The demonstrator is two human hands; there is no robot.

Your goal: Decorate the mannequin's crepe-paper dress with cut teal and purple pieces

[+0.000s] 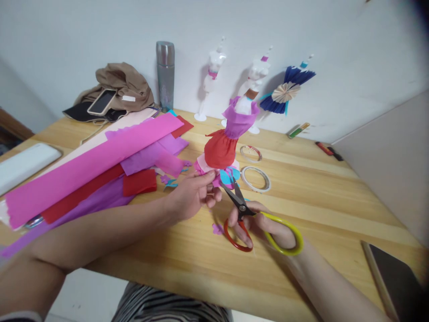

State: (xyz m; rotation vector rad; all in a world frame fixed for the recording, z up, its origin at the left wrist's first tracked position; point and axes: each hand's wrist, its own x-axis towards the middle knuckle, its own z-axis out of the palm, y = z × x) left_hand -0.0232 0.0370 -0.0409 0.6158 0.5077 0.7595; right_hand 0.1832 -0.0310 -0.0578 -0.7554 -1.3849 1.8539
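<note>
My right hand grips a pair of scissors with one red and one yellow handle loop. The blades stand apart, their tips at a blue paper piece. My left hand is closed, thumb against fingers, at the edge of that piece; what the fingertips pinch is too small to be sure of, but it seems to be the blue paper. Just behind stands a small mannequin dressed in a purple paper top and a red paper skirt, with pink paper around its base.
Pink, red and purple crepe paper covers the left side. Two tape rolls lie right of the mannequin. More small mannequins, one in blue paper, and a flask stand along the wall. A dark tablet-like object lies front right.
</note>
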